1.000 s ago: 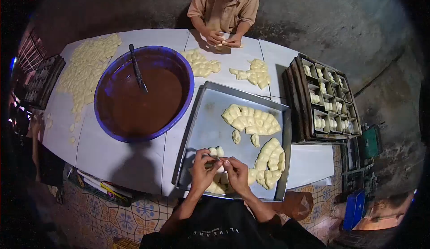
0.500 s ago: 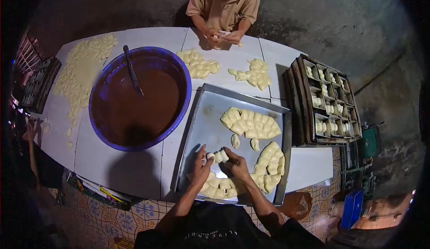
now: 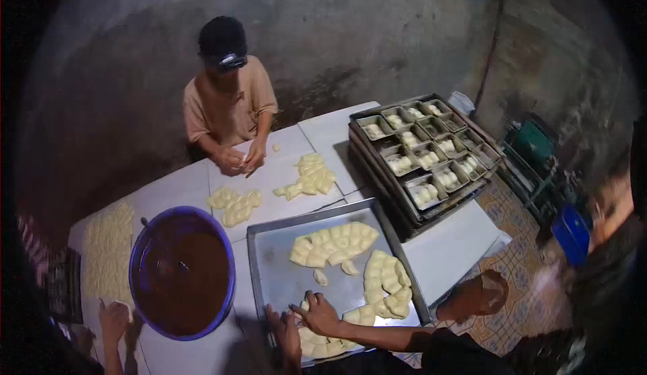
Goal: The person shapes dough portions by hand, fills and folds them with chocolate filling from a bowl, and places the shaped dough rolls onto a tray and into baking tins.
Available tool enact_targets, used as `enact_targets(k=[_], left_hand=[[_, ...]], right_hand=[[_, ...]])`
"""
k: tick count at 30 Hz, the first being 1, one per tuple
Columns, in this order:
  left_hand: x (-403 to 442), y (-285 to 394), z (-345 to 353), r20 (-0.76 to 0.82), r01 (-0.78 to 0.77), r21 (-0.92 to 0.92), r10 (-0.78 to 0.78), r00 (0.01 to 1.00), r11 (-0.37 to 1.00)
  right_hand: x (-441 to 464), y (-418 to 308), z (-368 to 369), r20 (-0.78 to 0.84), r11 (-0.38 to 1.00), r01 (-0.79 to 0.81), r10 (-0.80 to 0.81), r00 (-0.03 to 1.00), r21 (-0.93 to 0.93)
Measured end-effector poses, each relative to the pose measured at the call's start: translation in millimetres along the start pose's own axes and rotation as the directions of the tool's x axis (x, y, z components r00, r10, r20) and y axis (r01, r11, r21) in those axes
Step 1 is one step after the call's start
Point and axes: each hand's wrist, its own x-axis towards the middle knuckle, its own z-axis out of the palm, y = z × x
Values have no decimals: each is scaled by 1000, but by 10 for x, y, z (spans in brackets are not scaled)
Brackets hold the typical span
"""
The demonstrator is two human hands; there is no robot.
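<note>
Over the near left part of a metal tray (image 3: 269, 260), my left hand (image 3: 286, 329) and my right hand (image 3: 319, 316) meet, fingers closed on a small roll of pale dough (image 3: 305, 305). Most of that roll is hidden behind my fingers. Scored slabs of dough lie in the tray: one slab (image 3: 333, 243) towards the far side, another curved slab (image 3: 387, 284) at the right, and more dough (image 3: 320, 343) under my right forearm. Two small loose dough pieces, one (image 3: 320, 277) and another (image 3: 350, 268), sit between them.
A blue tub (image 3: 231, 277) of brown liquid stands left of the tray. At the right are stacked loaf tins (image 3: 418, 203) with dough rolls inside. A co-worker (image 3: 232, 112) across the table handles dough; another person's hand (image 3: 113, 321) is at the left. Dough sheets (image 3: 108, 250) lie nearby.
The view has swung up and to the right, showing more of the co-worker and the tins. My hands have come closer together around the dough, covering more of it.
</note>
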Motion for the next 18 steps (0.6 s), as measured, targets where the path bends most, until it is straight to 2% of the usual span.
enact_targets(k=[2,3,5,6,7,8,9,10,11,12,14,16,17,18], left_hand=[[70,-135,-124,-15,-291,231,302,953,928],[286,-531,-257,-31,-279,191,289,957,941],[707,-1371,-523,-63,-256,107,263,963,961],[490,-974,-338,-131,-157,-5,155,979,988],[273,-581,-155,-199,-69,-134,41,979,989],[2,-5,77,-262,-2,-268,-71,963,963],[-115,145,149,-247,-20,-322,-63,967,947],[-176,171,175,-190,-32,-333,-33,981,942],[-261,224,203,-141,-38,-339,-10,990,940],[-333,260,239,-103,-41,-347,5,995,937],[-418,262,318,-26,-19,-348,11,1000,937],[-488,264,414,30,12,-352,-1,1000,936],[-438,38,486,-6,-24,-299,24,1000,954],[-454,10,540,2,-27,-300,29,1000,954]], right_hand=[[28,50,165,-54,995,20,-14,998,98],[56,54,133,45,988,-32,25,999,153],[62,161,145,85,924,-69,40,996,375],[58,265,229,86,889,-70,34,996,452],[42,381,256,191,677,-158,26,981,719],[13,481,226,278,380,-250,-19,960,890],[-45,531,-245,531,145,-518,-77,844,843],[-169,608,-441,520,134,-510,-55,852,850],[-319,702,-587,366,-166,-373,-69,928,913],[-467,803,-753,203,-447,-197,-35,979,872],[-682,1079,-1251,102,-359,-44,143,984,932],[-878,1553,-1822,71,22,-82,319,945,996],[-908,1937,-1922,-190,412,5,408,893,911],[-922,2404,-1954,-386,421,196,433,814,885]])
